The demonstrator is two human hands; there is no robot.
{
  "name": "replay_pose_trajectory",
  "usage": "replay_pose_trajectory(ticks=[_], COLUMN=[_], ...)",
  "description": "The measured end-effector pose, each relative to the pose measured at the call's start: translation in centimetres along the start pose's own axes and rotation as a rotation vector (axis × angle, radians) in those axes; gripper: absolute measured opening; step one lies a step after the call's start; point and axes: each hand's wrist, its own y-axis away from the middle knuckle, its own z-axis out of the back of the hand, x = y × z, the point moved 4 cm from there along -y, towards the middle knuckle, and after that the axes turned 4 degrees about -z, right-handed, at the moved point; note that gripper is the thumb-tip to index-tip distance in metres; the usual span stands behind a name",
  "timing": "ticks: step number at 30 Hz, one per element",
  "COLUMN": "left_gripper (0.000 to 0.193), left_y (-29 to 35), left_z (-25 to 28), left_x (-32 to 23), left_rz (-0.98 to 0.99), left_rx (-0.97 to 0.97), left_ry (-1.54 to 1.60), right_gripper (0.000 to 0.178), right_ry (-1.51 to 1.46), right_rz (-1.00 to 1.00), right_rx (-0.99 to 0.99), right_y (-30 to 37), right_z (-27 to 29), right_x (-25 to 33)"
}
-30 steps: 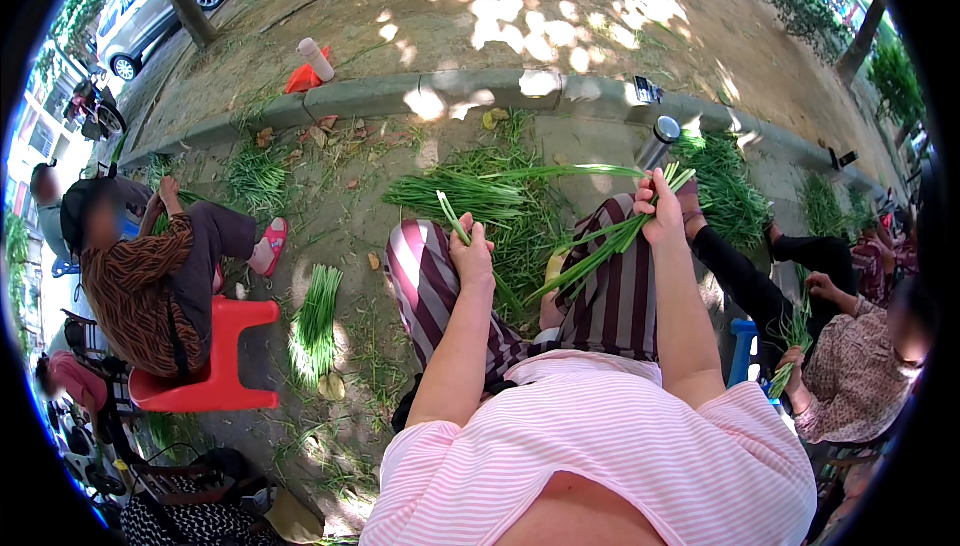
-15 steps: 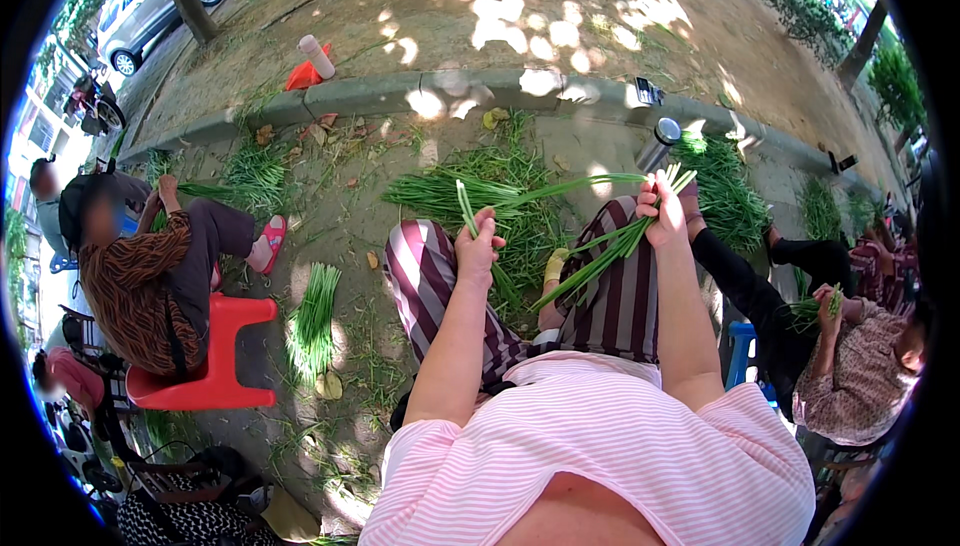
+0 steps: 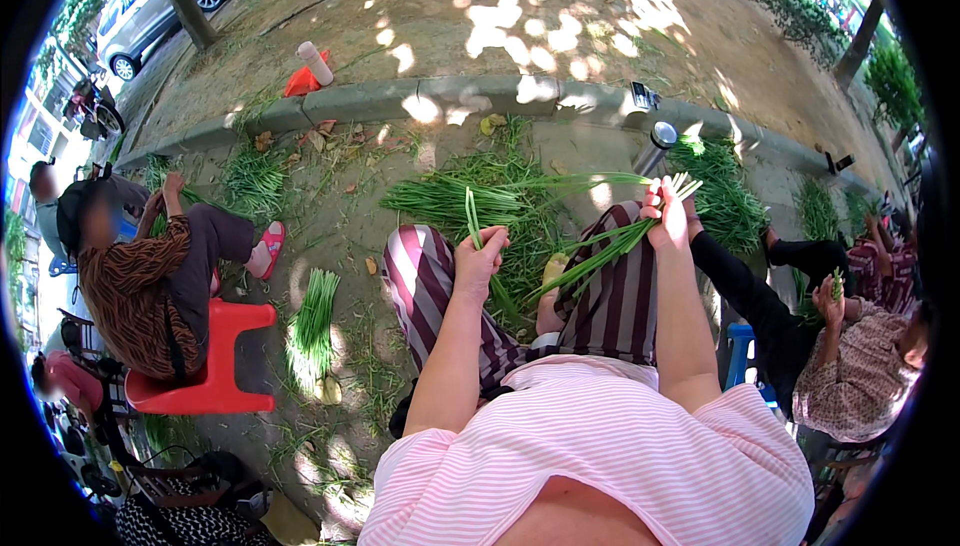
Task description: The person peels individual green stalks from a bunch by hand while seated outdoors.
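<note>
Several slender green stalks with whitish ends (image 3: pixel 625 238) are lying slantwise in the right hand (image 3: pixel 668 214), whose fingers are gripping them near those pale ends, while the green lengths are trailing down to the left over the maroon-and-grey striped trousers (image 3: pixel 615 311). The left hand (image 3: pixel 482 256) is holding a few upright, pale green stalks (image 3: pixel 472 208), its fingers closed around them. Some long, thin green stalks (image 3: pixel 580 182) are stretching from beside the right hand toward a loose green heap of stalks (image 3: pixel 455 201), which is spreading over the grey paved ground (image 3: pixel 590 154) beyond the knees. A shiny silver metal flask (image 3: pixel 655 149) is standing just beyond the right hand. Farther left, a neat bundle of white-ended green stalks (image 3: pixel 316 316) is lying near a red plastic stool (image 3: pixel 228 366), on which a co-worker in a brown-and-black striped shirt (image 3: pixel 140 281) is sitting. At the right, another co-worker in a patterned blouse (image 3: pixel 855 386) is also sitting.
</note>
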Motion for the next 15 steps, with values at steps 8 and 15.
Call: replay_pose_trajectory(ticks=[8,15], left_gripper=[0.012,0.014], left_y=[0.1,-0.1], left_z=[0.4,1.2], left_x=[0.1,0.8], left_rz=[-0.058,-0.108], left_rx=[-0.085,-0.138], left_ry=[-0.111,-0.263], right_gripper=[0.022,0.020], right_ry=[0.036,0.001], right_rz=[0.025,0.032], right_rx=[0.023,-0.024], right_y=[0.2,0.3], right_z=[0.8,0.9], right_x=[0.4,0.7])
